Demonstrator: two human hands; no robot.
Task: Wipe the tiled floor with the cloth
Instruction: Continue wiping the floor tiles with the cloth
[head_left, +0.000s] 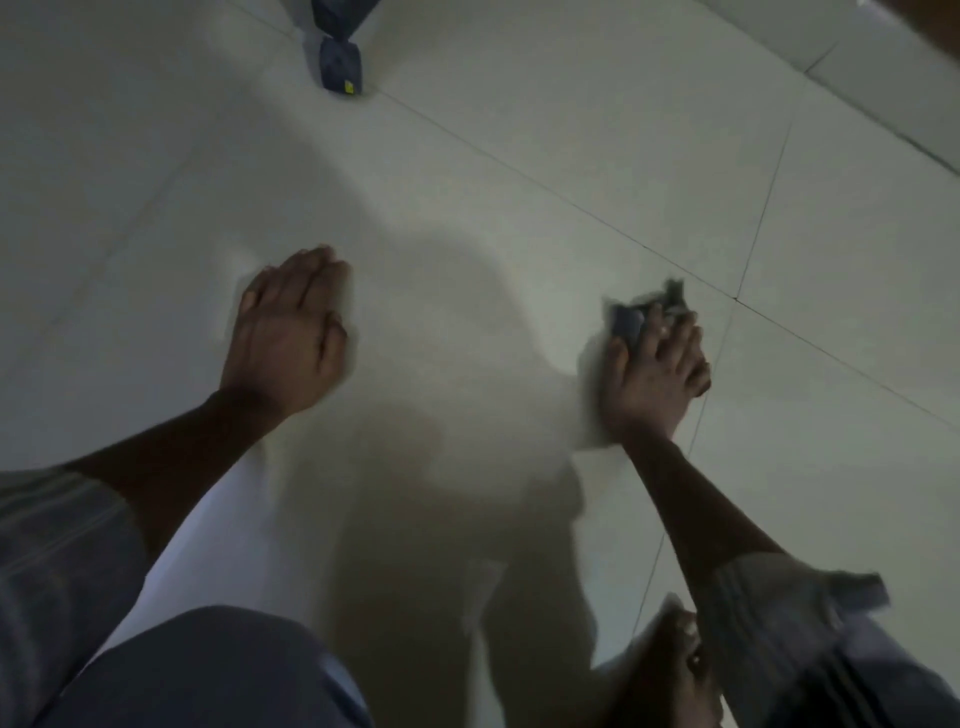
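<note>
The step in hand looks like a wiping stroke across the floor (519, 171), and to do it well the right hand (652, 376) should press the cloth (631, 317) flat against the tile rather than drag a bunched wad, so that more of the fabric meets the surface. As it stands, the dark cloth is crumpled under that hand, with a ragged end sticking out beyond the fingers (670, 332) on the side away from the person; the fingers are spread and curled down over it, clamped on the fabric, with the heel of the hand seemingly on or just above the tile. The hand and cloth are blurred, so how much cloth lies beneath the palm cannot be told. The cloth sits just beside a crossing of grout lines (736, 298), on the near side of it; overlapping strokes carried across those seams would likely keep dirt from settling in them. The left hand (291, 332), well apart from the cloth, rests palm down on the tile with its fingers together and holding nothing, apparently as a brace. A dark blue object (340, 67) stands far beyond the cloth, and a bare foot (675, 670) is near the person.
</note>
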